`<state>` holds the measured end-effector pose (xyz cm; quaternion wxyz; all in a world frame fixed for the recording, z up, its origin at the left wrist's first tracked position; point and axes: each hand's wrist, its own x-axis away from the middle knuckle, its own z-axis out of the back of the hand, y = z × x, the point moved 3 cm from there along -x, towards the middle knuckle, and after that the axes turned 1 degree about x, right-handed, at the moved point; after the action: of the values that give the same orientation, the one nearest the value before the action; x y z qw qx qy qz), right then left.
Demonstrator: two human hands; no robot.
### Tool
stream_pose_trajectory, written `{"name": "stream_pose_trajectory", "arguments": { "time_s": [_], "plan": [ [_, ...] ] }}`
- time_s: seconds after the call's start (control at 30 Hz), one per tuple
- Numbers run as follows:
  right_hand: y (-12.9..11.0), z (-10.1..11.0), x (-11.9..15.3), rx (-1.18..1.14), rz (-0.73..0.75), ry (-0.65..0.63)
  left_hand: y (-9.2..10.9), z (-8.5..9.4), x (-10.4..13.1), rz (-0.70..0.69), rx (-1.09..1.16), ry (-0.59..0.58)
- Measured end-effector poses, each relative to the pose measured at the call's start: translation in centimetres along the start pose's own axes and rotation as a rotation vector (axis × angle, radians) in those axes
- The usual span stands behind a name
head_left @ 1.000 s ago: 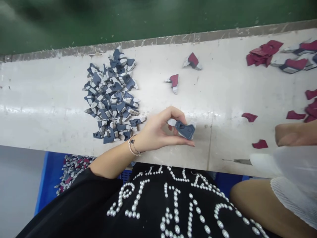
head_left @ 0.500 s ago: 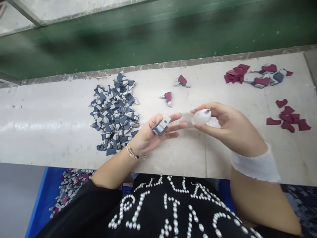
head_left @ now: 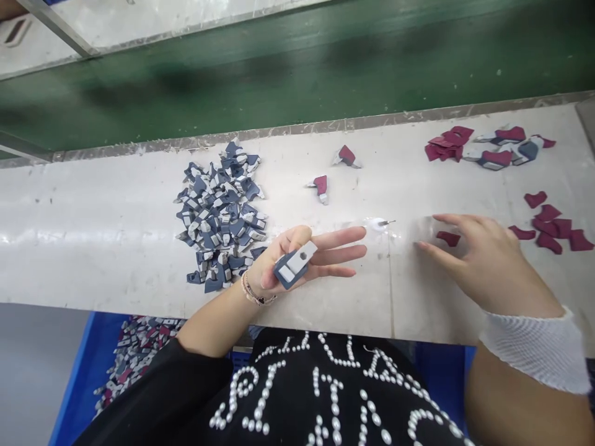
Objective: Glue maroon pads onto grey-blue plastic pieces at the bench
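Observation:
My left hand (head_left: 309, 254), palm up with its fingers stretched out, holds a blue-and-white plastic part (head_left: 294, 265) under the thumb. To its right a small clear bottle with a metal needle tip (head_left: 380, 224) lies on the table. My right hand (head_left: 469, 251) is spread above the table, its thumb and fingers apart around a single maroon piece (head_left: 449, 238) lying there, with nothing held. Beyond my left hand sit two parts with maroon faces, one (head_left: 320, 187) nearer and one (head_left: 346, 156) farther.
A large pile of blue-and-white parts (head_left: 223, 217) covers the table's left-middle. Maroon pieces (head_left: 548, 228) and a cluster of assembled parts (head_left: 509, 147) lie at the right. A green strip (head_left: 297, 71) runs behind. A blue bin (head_left: 77, 371) of parts stands below left.
My right hand has let go of the bottle, which now lies on the table, and has moved right, opening over a maroon piece. My left hand still holds its part.

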<state>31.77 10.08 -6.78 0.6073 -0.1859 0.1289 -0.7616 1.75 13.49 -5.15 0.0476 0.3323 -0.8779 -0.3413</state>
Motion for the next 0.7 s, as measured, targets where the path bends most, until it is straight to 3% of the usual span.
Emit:
{"name": "stream_pose_trajectory", "arguments": {
  "time_s": [0.13,0.3,0.5,0.6,0.7],
  "plan": [
    [1.5,-0.3,0.3,-0.054,-0.069,-0.007,-0.1,0.1,-0.4,0.061,-0.059,0.04],
    [0.7,-0.2,0.2,-0.134,-0.095,-0.097,-0.3,1.2,-0.9,-0.06,-0.287,-0.002],
    [-0.1,0.6,0.4,-0.076,-0.126,-0.143,-0.6,1.3,-1.0,0.035,-0.346,0.094],
    [-1.6,1.1,1.2,-0.085,-0.069,-0.224,-0.4,0.5,-0.8,-0.065,-0.552,0.239],
    [-4.0,1.9,2.5,-0.226,0.088,-0.278,-0.5,-0.2,-0.3,-0.187,-0.79,0.398]
  ]
}}
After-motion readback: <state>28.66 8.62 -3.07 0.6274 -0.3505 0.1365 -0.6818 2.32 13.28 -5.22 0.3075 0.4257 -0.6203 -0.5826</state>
